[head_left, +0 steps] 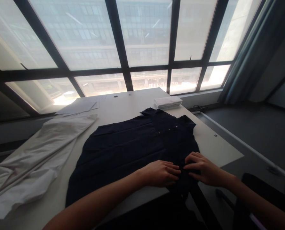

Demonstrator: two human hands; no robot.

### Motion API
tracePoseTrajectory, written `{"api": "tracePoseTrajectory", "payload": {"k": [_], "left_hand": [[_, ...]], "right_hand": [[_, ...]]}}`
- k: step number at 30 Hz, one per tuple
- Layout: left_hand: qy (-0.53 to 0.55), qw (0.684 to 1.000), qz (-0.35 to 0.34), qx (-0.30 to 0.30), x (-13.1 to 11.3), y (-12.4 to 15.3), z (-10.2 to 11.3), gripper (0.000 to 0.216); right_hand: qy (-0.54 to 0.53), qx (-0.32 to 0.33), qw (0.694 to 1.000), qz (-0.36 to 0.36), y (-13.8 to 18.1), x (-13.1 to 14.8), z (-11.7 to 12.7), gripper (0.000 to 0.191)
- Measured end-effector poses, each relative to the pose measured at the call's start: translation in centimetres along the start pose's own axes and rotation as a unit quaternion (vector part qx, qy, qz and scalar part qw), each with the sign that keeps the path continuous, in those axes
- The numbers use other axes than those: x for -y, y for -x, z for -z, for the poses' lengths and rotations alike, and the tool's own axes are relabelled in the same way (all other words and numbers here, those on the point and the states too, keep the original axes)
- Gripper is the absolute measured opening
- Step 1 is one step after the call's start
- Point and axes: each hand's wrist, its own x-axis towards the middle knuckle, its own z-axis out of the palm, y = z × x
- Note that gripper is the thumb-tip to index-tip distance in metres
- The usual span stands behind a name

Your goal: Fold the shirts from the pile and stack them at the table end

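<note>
A dark navy short-sleeved shirt [123, 150] lies spread on the white table, its collar end toward the right. A few small light buttons show near its collar and placket. My left hand [160, 173] rests palm down on the near sleeve area, fingers stretched out flat and pointing right. Just to its right, my right hand [203, 169] touches the same part of the shirt, with its fingers bent and spread apart. The two hands' fingertips almost meet. Dark cloth under the fingertips is hard to make out.
White crumpled cloth [43, 153] covers the left of the table [104, 105]. Sheets of paper [77, 106] lie behind it. A folded white cloth stack [167, 102] sits at the back right. Windows stand beyond; a dark chair [259, 191] is at the lower right.
</note>
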Motion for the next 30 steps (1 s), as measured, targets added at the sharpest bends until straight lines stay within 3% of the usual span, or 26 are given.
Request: {"api": "tracePoseTrajectory", "payload": {"k": [5, 10, 15, 19, 21, 22, 27, 30], "left_hand": [[-0.002, 0.999, 0.0, -0.033, 0.5, 0.0, -0.2, 0.016], [-0.023, 0.999, 0.032, -0.038, 0.0, 0.0, -0.6, 0.022], [0.105, 0.979, 0.121, -0.125, 0.2, -0.3, -1.5, 0.014], [0.264, 0.9, 0.237, -0.252, 1.6, -0.4, -1.1, 0.008], [0.325, 0.859, 0.295, -0.263, 2.3, -0.3, -0.7, 0.012], [0.352, 0.845, 0.314, -0.252, 2.6, -0.3, -0.4, 0.015], [0.459, 0.806, 0.315, -0.204, 3.3, 0.2, 0.4, 0.03], [0.59, 0.723, 0.29, -0.212, 3.3, 0.3, 0.5, 0.056]], "right_hand": [[0.013, 0.0, 1.0, -0.005, 0.2, -0.1, -0.5, 0.029], [0.025, 0.005, 1.0, -0.008, 0.0, -0.3, -0.8, 0.029], [0.003, 0.037, 0.999, -0.007, -0.3, 0.2, 0.5, 0.029], [-0.024, 0.057, 0.998, 0.006, -0.5, 0.5, 1.1, 0.071], [-0.024, 0.044, 0.999, 0.01, -0.5, 0.4, 0.8, 0.09], [-0.024, 0.03, 0.999, 0.007, -0.5, 0.3, 0.5, 0.09], [-0.085, -0.066, 0.993, -0.048, -1.1, -0.7, -0.5, 0.039], [-0.131, -0.106, 0.979, -0.112, -2.4, -1.8, -0.3, 0.022]]}}
